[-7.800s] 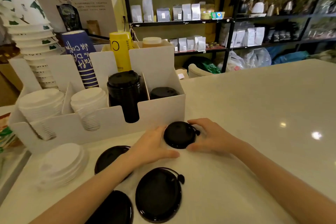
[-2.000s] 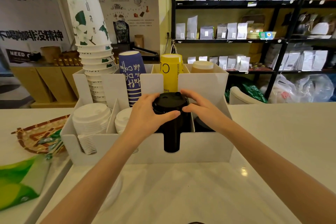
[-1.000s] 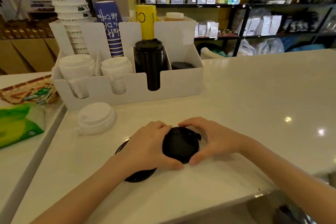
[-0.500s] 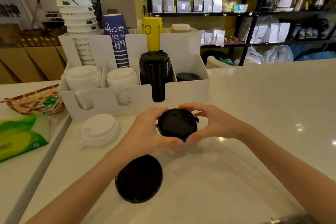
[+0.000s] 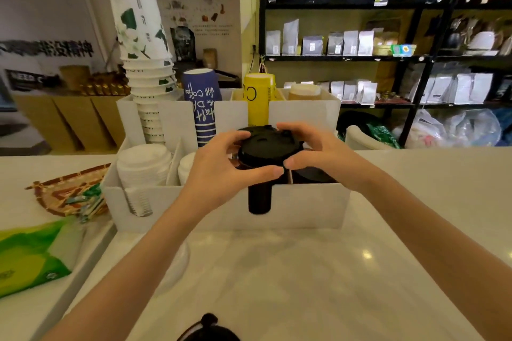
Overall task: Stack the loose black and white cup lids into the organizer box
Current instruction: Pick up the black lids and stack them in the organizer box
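Both hands hold one black lid (image 5: 267, 147) over the tall black lid stack (image 5: 259, 199) in the white organizer box (image 5: 307, 209). My left hand (image 5: 221, 171) grips its left edge with the thumb underneath. My right hand (image 5: 310, 151) grips its right edge. Whether the lid touches the stack is hidden by my fingers. White lid stacks (image 5: 144, 166) fill the box's left slots. A low black stack (image 5: 313, 174) lies in the right slot. A larger black lid (image 5: 207, 331) lies loose at the bottom edge. A white lid pile (image 5: 180, 260) lies partly hidden under my left forearm.
Stacked paper cups, white-green (image 5: 144, 63), blue (image 5: 203, 108) and yellow (image 5: 259, 101), stand in the box's rear slots. A woven tray (image 5: 59, 194) and a green packet (image 5: 30, 255) lie on the lower counter at left. Black shelves (image 5: 388, 58) with bags stand behind.
Both hands lifted the black lid off the counter and carried it forward and up to the top of the black stack in the box. The view rose with them.
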### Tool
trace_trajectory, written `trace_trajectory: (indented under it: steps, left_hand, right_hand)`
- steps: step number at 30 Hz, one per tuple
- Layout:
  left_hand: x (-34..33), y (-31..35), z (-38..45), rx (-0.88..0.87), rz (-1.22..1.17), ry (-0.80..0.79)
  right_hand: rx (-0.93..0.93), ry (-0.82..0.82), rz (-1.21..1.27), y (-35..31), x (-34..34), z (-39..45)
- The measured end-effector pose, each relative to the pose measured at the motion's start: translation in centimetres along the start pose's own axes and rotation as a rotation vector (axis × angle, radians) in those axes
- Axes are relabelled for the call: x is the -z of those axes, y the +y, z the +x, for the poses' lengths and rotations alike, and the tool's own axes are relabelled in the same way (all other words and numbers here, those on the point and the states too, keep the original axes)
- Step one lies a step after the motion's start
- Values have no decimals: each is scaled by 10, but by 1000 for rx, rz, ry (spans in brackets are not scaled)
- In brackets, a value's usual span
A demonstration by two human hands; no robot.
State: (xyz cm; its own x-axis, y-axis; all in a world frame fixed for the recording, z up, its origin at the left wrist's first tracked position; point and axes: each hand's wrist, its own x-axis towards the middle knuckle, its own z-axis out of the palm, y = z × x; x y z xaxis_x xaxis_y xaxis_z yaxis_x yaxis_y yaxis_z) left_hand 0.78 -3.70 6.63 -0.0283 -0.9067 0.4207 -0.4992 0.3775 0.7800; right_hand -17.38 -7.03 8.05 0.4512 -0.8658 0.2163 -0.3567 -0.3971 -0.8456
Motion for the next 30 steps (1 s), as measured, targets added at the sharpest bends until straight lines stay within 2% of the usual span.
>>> trace_trajectory:
  steps: [10, 22, 30]
  left_hand:
    - [0, 14, 27, -34, -82, 67]
    - [-12, -15, 55, -27, 134, 186]
    - [-21, -27, 52, 37, 133, 199]
  right_hand:
    - [154, 3, 69, -8, 26, 29]
    - [99, 55, 30, 22, 15, 66]
    - [64, 16, 40, 36, 9, 68]
